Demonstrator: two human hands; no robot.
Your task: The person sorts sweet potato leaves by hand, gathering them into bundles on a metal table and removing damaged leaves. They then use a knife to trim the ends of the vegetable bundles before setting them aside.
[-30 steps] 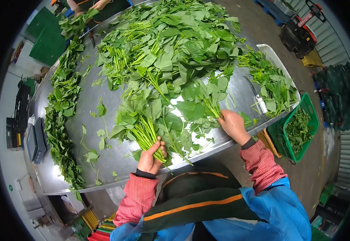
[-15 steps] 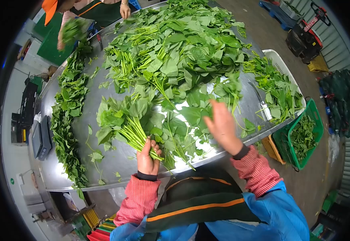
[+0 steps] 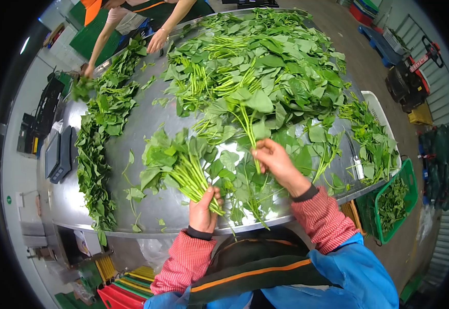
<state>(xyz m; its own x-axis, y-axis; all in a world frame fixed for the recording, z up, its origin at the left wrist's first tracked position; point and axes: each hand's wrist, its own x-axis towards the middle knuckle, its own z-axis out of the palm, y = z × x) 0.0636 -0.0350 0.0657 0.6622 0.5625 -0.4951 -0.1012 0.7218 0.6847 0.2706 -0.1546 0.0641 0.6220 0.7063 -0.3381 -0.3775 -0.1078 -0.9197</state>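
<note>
My left hand (image 3: 204, 212) is closed round the cut ends of a bunch of leafy green stems (image 3: 189, 175), whose leaves point away from me over the table. To its right, my right hand (image 3: 276, 160) pinches a few more leafy stems (image 3: 247, 126) by their lower part. Those stems stand against a big heap of the same greens (image 3: 286, 67). Loose leaves and stems (image 3: 247, 193) lie between my two hands near the table's front edge.
A row of greens (image 3: 101, 139) runs down the metal table's (image 3: 155, 126) left side, beside a scale (image 3: 58, 154). At right lie a knife (image 3: 357, 166), a white basket (image 3: 376, 113) and a green crate (image 3: 409, 198) of greens. A co-worker's hands (image 3: 157, 41) are at the far left.
My right hand, empty and spread before, has closed on a few stems beside the heap. My left hand keeps its bunch. The co-worker's greens have come down by the left row.
</note>
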